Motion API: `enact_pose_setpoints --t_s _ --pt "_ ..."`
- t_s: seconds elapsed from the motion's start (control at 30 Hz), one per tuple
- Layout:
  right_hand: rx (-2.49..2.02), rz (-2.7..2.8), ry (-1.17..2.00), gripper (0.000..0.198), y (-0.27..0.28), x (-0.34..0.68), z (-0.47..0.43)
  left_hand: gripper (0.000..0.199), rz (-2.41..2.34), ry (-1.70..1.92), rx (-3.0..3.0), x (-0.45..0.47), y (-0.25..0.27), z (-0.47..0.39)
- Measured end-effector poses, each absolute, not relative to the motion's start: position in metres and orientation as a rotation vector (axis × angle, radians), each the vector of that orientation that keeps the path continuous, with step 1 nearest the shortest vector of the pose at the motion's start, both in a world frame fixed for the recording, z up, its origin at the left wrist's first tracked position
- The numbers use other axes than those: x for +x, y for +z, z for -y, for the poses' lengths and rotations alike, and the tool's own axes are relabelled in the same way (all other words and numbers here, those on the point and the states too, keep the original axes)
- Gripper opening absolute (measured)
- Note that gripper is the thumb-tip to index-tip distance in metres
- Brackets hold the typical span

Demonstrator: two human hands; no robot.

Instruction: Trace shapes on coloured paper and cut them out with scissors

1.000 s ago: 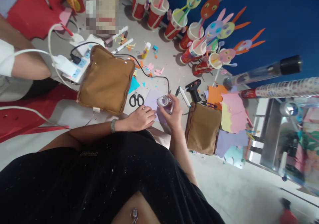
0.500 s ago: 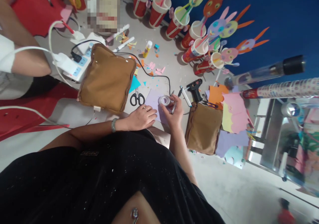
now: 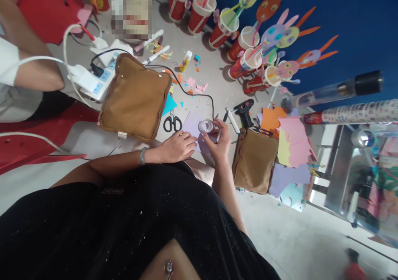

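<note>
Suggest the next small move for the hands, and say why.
Perhaps steady the lilac paper with the left hand: its fingertips lie by that sheet, while the right hand has a clear round object over it and what looks like a pen.

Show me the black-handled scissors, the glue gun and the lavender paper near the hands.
Black-handled scissors (image 3: 173, 122): head view, handles.
Glue gun (image 3: 245, 115): head view, upper grip.
Lavender paper (image 3: 190, 124): head view, left part.

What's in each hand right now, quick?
Left hand: open, palm down, touching lilac paper, nothing seen in it.
Right hand: closed on a clear tape roll, plus a slim pen-like stick.
</note>
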State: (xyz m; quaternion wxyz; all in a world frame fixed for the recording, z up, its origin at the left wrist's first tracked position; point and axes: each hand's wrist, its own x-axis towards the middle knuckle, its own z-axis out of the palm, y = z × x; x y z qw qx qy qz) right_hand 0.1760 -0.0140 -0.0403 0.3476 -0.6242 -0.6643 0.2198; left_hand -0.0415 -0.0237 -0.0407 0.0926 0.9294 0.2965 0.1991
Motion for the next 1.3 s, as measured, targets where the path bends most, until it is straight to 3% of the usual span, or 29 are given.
enact_pose_setpoints --t_s 1.3 --pt "-1.623 1.715 0.608 0.060 -0.0381 0.1785 0.0121 0.025 -0.890 0.559 2.751 -0.0407 -0.0403 0.0237"
